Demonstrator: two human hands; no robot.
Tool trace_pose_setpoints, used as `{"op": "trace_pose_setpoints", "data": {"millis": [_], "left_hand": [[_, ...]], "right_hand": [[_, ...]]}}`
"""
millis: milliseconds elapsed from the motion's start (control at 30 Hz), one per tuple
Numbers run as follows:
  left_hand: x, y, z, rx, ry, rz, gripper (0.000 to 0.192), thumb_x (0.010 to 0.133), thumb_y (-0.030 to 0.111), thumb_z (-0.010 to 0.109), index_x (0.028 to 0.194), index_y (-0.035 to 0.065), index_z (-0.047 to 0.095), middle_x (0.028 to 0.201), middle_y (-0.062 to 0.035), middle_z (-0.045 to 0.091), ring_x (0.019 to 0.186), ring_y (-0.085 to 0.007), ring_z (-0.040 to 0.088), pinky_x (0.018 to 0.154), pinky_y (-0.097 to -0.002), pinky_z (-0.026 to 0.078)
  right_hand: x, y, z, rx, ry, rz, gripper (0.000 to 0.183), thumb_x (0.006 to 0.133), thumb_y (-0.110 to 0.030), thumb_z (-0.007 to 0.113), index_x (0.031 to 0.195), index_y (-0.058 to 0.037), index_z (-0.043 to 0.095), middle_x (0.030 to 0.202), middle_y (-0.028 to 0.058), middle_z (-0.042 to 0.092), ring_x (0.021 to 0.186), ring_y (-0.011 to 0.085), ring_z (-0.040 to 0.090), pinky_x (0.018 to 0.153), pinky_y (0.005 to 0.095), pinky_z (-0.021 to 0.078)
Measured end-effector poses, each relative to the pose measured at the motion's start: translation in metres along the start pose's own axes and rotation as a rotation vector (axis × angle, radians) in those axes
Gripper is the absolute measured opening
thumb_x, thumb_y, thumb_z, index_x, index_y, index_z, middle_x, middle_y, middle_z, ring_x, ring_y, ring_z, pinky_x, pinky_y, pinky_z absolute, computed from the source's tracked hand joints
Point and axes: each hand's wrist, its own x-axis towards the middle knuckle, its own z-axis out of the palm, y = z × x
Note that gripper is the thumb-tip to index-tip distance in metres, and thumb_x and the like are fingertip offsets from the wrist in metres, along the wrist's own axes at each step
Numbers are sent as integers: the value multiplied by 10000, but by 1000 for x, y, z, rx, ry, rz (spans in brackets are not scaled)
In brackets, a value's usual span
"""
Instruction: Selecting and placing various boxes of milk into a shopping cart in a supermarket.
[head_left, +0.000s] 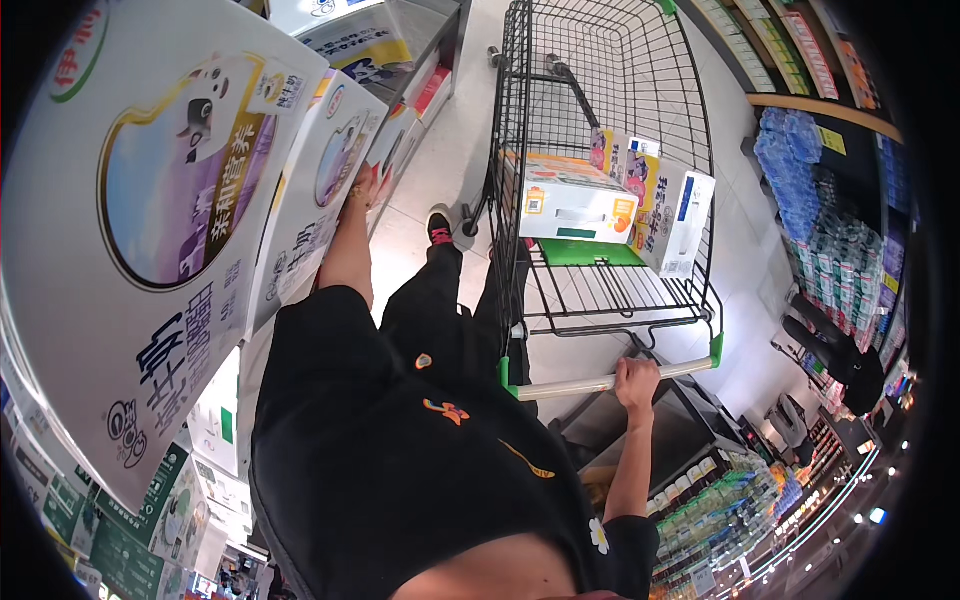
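My right hand (637, 381) is closed around the pale handle (562, 388) of a black wire shopping cart (600, 319) with green corner fittings. Inside the cart, a white carton with orange print (574, 206) lies beside white, yellow and purple milk cartons (675, 217), above a green plastic flap (592, 253). On the other side, my left hand (364, 186) reaches down beside a white milk carton (319, 187) in the display; its fingers are partly hidden, and whether they grip anything is unclear. A much nearer white milk carton (187, 187) fills the left of the view.
A metal-edged display shelf (442, 45) with more cartons runs along the left. Shelves hold shrink-wrapped bottles (832, 262) at the right and more bottles (720, 517) at the lower right. Another person in dark clothes (862, 375) stands in the right aisle. Pale floor tiles (409, 165) show beside the cart.
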Motion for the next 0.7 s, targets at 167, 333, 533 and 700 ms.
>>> {"op": "trace_pose_setpoints", "data": {"millis": [167,333,533,700], "left_hand": [[16,-3,0,16,191,65,516,937,385,466,1119,-69,632,1206,-335,570,1176,-455,530,1021,-466,390],[15,-18,-8,7,222,74,519,935,393,471,1118,-65,634,1213,-337,565,1187,-455,521,1030,-467,380],[-1,-35,-22,19,171,98,524,932,402,476,1117,-61,636,1222,-338,560,1200,-455,511,1041,-467,368],[-22,-60,-27,31,246,178,527,929,410,480,1116,-58,638,1229,-339,556,1211,-456,503,1050,-468,358]], "right_hand": [[-4,1,7,-61,-14,-16,315,846,-202,550,578,-37,577,568,170,557,571,378,542,609,473,413],[-2,0,10,-49,-11,-19,292,833,-200,559,587,-48,593,569,159,560,564,365,542,599,470,414],[-10,1,7,-77,-16,-10,294,834,-201,549,591,-45,605,577,159,575,564,373,550,599,472,421],[-11,4,5,-113,-34,-3,310,835,-209,539,582,-44,610,581,165,585,565,381,561,605,478,437]]}}
